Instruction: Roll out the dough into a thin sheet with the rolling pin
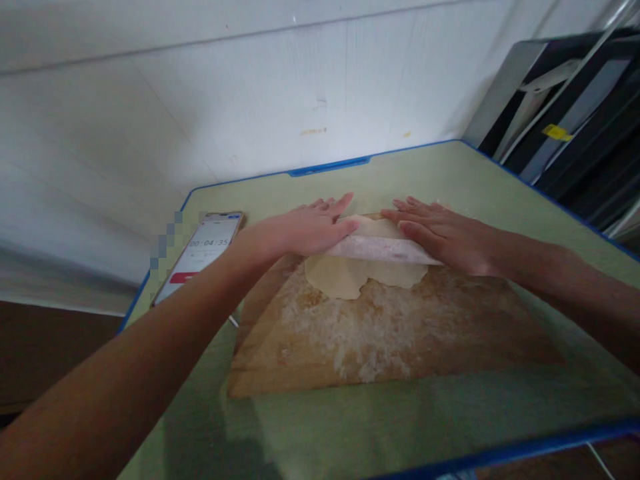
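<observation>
A floured rolling pin (385, 249) lies across a thin, uneven-edged sheet of dough (336, 277) on a wooden board (450, 333). Dough shows both in front of the pin and beyond it. My left hand (317, 230) rests flat over the pin's left end, fingers stretched forward and thumb toward the middle. Over the right end lies my right hand (443, 233), its palm down and its fingers extended. The hands cover both ends of the pin. Loose flour (370, 333) is spread over the front of the board.
Left of the board, a phone (210, 237) showing a running timer lies partly behind my left forearm. The green table (420, 167) has a blue edge and stands against a white wall (250, 100). Dark flat items (575, 113) lean beside the table at the right.
</observation>
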`<action>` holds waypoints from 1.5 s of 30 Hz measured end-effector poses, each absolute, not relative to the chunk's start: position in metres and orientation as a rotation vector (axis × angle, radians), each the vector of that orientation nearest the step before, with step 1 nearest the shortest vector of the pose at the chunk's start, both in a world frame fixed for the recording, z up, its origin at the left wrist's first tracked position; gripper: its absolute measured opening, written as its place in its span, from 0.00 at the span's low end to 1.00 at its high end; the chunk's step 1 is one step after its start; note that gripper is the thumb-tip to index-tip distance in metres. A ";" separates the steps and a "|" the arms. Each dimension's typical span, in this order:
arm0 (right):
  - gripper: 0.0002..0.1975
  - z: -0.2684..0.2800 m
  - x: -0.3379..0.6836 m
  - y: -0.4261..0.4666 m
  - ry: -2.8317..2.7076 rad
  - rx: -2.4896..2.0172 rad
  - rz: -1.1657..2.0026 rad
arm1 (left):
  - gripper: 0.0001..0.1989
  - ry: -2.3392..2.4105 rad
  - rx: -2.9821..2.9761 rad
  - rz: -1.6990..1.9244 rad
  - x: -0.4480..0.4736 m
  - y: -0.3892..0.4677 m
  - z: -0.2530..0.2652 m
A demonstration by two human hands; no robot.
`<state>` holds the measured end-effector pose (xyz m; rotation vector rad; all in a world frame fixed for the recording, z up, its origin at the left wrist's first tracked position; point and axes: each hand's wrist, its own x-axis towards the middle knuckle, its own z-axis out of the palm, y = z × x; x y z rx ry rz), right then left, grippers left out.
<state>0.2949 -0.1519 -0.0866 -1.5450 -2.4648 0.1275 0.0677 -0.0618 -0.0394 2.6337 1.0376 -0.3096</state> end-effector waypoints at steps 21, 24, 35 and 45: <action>0.29 -0.080 0.247 -0.216 -2.301 -1.614 -0.384 | 0.29 0.970 2.846 -0.027 0.033 -0.130 -0.047; 0.30 -0.083 0.243 -0.225 -2.317 -1.620 -0.438 | 0.28 0.986 2.858 -0.014 0.030 -0.140 -0.048; 0.29 -0.089 0.234 -0.250 -2.328 -1.569 -0.572 | 0.29 0.997 2.992 0.064 0.014 -0.180 -0.057; 0.24 -0.088 0.233 -0.261 -2.319 -1.549 -0.550 | 0.27 1.054 2.960 0.026 0.020 -0.168 -0.058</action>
